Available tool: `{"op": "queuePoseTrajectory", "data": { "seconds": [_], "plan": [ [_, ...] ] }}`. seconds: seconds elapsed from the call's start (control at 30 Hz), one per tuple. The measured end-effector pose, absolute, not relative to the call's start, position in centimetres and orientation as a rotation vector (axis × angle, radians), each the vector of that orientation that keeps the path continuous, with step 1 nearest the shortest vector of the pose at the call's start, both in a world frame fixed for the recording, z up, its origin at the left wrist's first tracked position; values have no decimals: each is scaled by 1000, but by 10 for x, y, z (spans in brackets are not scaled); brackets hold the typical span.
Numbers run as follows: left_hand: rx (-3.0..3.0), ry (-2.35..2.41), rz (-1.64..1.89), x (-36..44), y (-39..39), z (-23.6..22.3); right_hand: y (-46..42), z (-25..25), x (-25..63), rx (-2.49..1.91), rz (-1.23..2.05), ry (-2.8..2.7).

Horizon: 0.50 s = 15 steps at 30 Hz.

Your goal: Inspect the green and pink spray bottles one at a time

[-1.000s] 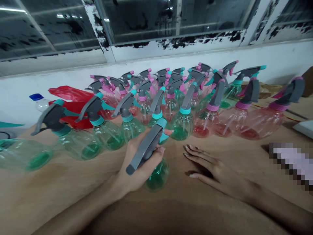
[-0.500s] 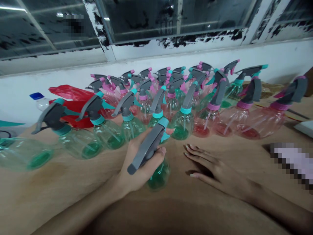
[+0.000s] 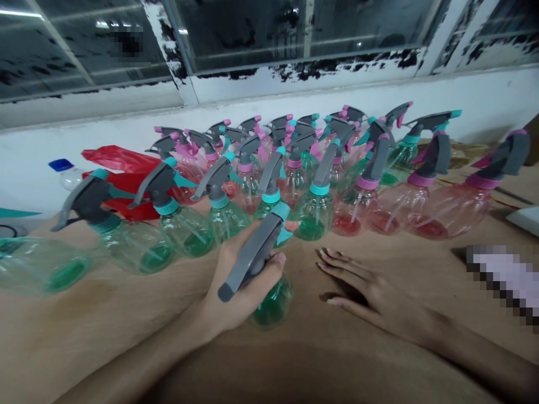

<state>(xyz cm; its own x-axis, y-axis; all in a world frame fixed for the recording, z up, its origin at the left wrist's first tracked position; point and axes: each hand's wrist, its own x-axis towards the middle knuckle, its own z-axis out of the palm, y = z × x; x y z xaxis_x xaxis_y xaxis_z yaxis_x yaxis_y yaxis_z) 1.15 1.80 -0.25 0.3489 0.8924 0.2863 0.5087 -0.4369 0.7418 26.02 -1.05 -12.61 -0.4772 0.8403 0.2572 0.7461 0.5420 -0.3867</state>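
Note:
My left hand [image 3: 240,280] is wrapped round the neck of a green spray bottle [image 3: 272,306], just under its grey trigger head. The nozzle is teal and points away from me. This bottle stands on the wooden table [image 3: 168,320], its lower part showing below my fingers. To its right, my right hand [image 3: 357,286] rests on the tabletop with fingers stretched out and holds nothing. Close beyond both hands runs a row of green spray bottles [image 3: 314,219] and pink spray bottles [image 3: 349,216], with teal or pink collars.
More spray bottles crowd behind the front row, up to the white wall [image 3: 126,120]. A red plastic bag [image 3: 126,160] and a clear bottle with a blue cap [image 3: 63,165] lie at the back left. A pixelated pale object [image 3: 505,275] sits at the right.

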Motion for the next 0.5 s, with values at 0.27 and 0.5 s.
{"op": "queuePoseTrajectory", "data": {
  "seconds": [0.27,0.5],
  "plan": [
    [2078,1207,917,11,20,-5,-10,-126,261,-1301,307,-2381],
    [2052,1199,897,11,19,-7,-10,-126,259,-1312,302,-2367]
  ]
}}
